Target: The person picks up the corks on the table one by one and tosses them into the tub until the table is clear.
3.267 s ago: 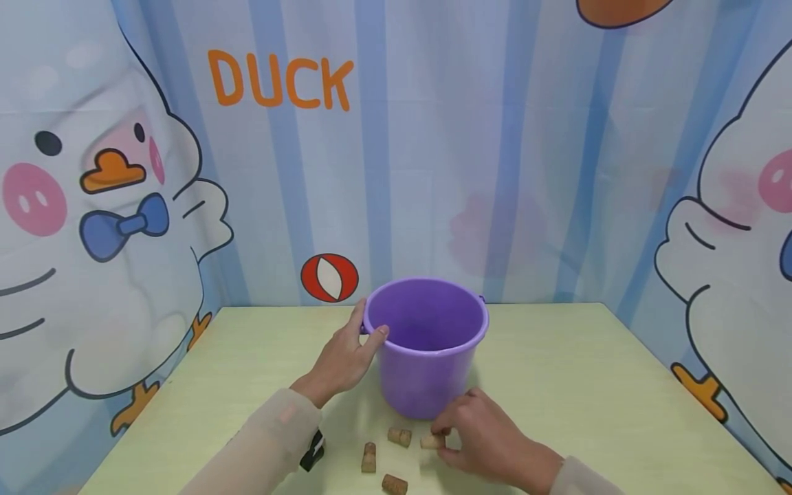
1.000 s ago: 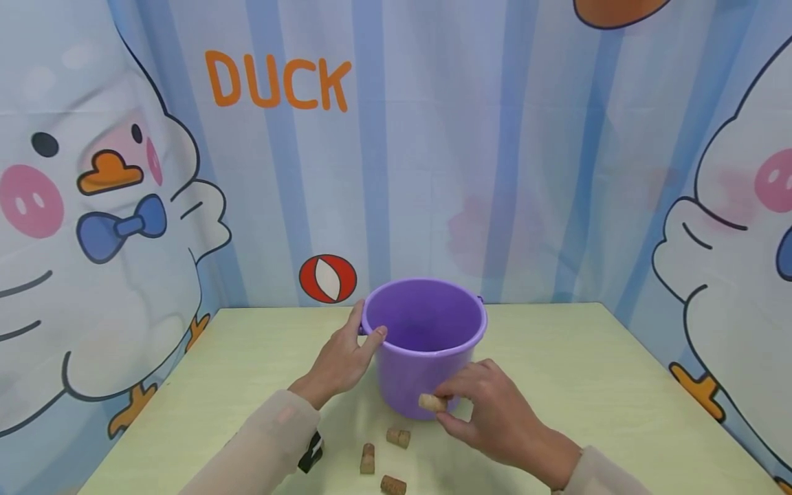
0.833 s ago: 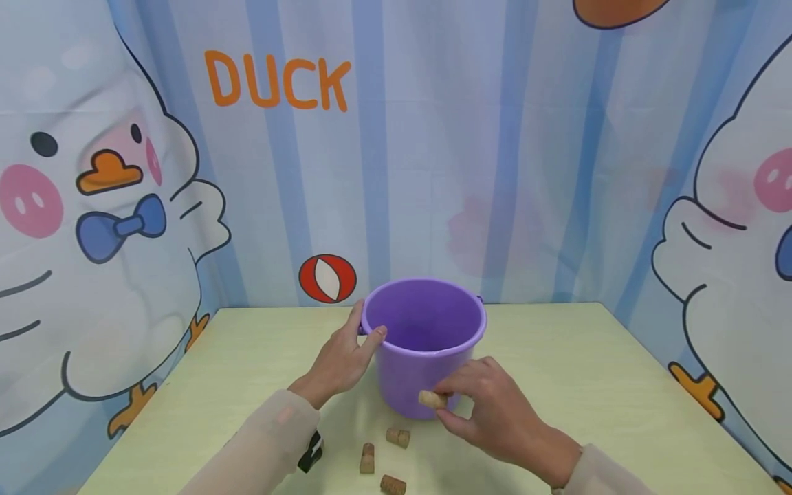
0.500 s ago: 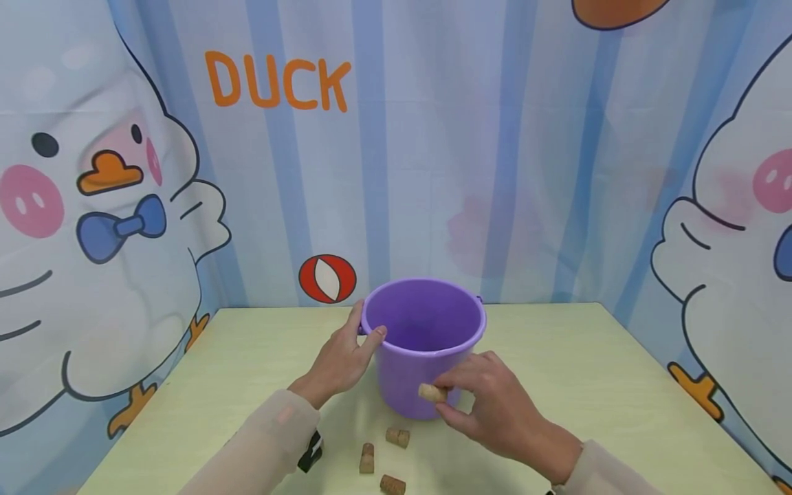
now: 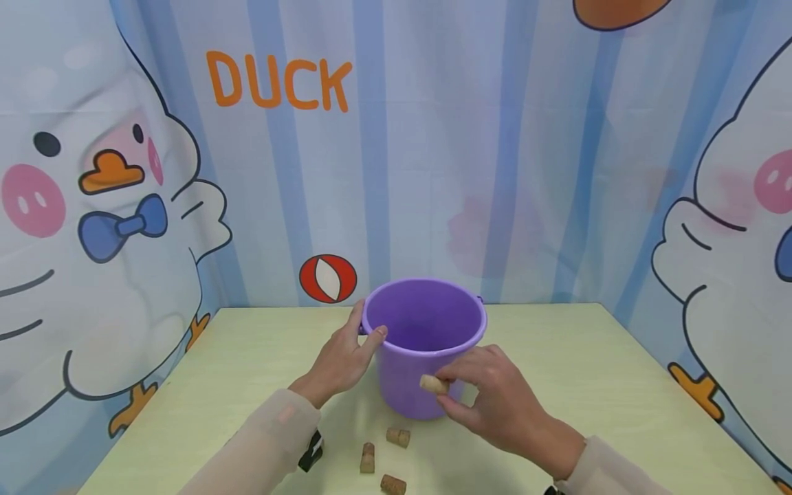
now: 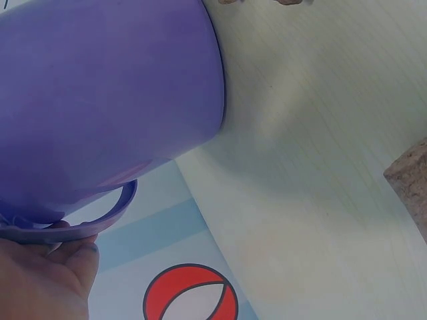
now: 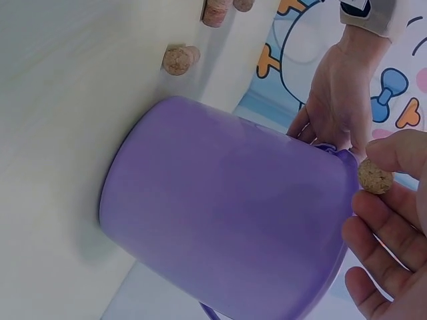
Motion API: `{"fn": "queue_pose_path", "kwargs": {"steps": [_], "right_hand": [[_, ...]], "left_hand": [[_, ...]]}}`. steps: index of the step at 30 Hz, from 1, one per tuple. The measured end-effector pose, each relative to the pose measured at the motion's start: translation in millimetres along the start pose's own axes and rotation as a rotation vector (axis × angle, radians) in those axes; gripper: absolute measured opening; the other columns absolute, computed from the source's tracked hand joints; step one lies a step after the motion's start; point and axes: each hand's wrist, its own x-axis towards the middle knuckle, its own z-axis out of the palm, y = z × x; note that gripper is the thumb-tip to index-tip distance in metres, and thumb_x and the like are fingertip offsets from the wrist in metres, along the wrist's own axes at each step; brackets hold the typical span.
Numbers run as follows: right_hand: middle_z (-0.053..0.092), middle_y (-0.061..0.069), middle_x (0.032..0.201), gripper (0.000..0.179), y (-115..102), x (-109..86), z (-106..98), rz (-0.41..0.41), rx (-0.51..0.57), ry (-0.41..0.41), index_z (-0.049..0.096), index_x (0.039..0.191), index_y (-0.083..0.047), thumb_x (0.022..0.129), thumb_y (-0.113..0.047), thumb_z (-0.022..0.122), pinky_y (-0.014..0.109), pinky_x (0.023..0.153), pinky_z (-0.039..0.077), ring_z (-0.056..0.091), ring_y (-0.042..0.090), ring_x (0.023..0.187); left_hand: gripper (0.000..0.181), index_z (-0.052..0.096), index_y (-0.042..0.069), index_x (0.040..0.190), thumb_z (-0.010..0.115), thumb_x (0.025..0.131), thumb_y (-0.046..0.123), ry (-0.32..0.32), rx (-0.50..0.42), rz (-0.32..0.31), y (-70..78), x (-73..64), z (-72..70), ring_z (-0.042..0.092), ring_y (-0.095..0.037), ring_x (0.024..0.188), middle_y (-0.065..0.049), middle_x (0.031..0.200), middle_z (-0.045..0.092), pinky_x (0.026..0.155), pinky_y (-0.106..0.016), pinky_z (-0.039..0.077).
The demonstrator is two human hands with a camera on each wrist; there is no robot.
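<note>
A purple bucket (image 5: 421, 385) stands upright on the table, its mouth facing up. My left hand (image 5: 337, 361) grips its left rim, thumb over the edge; in the left wrist view the fingers lie by the bucket's handle (image 6: 110, 217). Between thumb and fingertips, my right hand (image 5: 504, 399) pinches a wine cork (image 5: 434, 384), held in front of the bucket's wall below the rim. The cork's round end (image 7: 375, 176) shows in the right wrist view. On the table in front of the bucket lie three more corks: one (image 5: 398, 437) nearest it, one (image 5: 368, 458) to the left, one (image 5: 393, 485) closer to me.
The pale yellow table (image 5: 557, 371) reaches back to a curtain (image 5: 421, 151) printed with ducks and stripes. A black strap device (image 5: 311, 452) sits at the left wrist.
My right hand has lifted the cork from the table beside the others and raised it in front of the bucket, slowly rising. The left hand and bucket have stayed in place.
</note>
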Motion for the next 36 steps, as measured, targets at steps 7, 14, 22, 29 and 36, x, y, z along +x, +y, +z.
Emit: {"fn": "queue_pose_path", "kwargs": {"steps": [7, 14, 22, 29, 36], "right_hand": [[0.070, -0.019, 0.085, 0.024, -1, 3.6, -3, 0.028, 0.008, -0.006, 0.077, 0.092, -0.023, 0.074, -0.012, 0.090, 0.035, 0.074, 0.047, 0.061, 0.003, 0.083], [0.070, -0.017, 0.086, 0.025, 0, 5.7, -5, 0.031, -0.007, -0.001, 0.078, 0.092, -0.021, 0.073, -0.012, 0.091, 0.036, 0.075, 0.047, 0.061, 0.004, 0.082], [0.071, -0.014, 0.088, 0.026, 3, 7.4, -7, 0.037, -0.032, 0.009, 0.079, 0.094, -0.019, 0.072, -0.013, 0.091, 0.035, 0.075, 0.048, 0.062, 0.004, 0.083], [0.071, -0.013, 0.086, 0.027, 6, 10.3, -8, 0.013, -0.030, 0.044, 0.080, 0.096, -0.019, 0.072, -0.011, 0.091, 0.036, 0.074, 0.047, 0.063, 0.005, 0.081], [0.071, -0.012, 0.083, 0.022, 8, 13.8, -7, 0.037, -0.042, 0.051, 0.080, 0.091, -0.016, 0.073, -0.011, 0.091, 0.037, 0.073, 0.048, 0.063, 0.006, 0.078]], "left_hand": [[0.083, 0.009, 0.010, 0.166, 0.047, 0.105, 0.051, -0.001, -0.001, 0.001, -0.4, -0.3, -0.5, 0.051, -0.033, 0.137, -0.015, 0.149, 0.053, 0.109, -0.060, 0.042], [0.082, 0.009, 0.009, 0.166, 0.047, 0.105, 0.049, 0.000, -0.003, 0.003, 0.1, -1.0, -0.6, 0.052, -0.033, 0.136, -0.016, 0.149, 0.053, 0.109, -0.060, 0.042], [0.082, 0.009, 0.009, 0.166, 0.047, 0.105, 0.049, 0.002, -0.002, 0.005, 1.1, -0.7, -0.7, 0.051, -0.033, 0.137, -0.016, 0.149, 0.053, 0.109, -0.060, 0.043], [0.082, 0.009, 0.009, 0.166, 0.047, 0.105, 0.050, 0.007, 0.002, 0.004, 1.5, -0.4, -0.8, 0.051, -0.033, 0.137, -0.016, 0.150, 0.052, 0.109, -0.060, 0.042], [0.082, 0.009, 0.008, 0.165, 0.047, 0.105, 0.050, 0.006, 0.003, 0.003, 1.0, -0.8, -0.1, 0.051, -0.033, 0.137, -0.017, 0.149, 0.053, 0.109, -0.059, 0.042]]}}
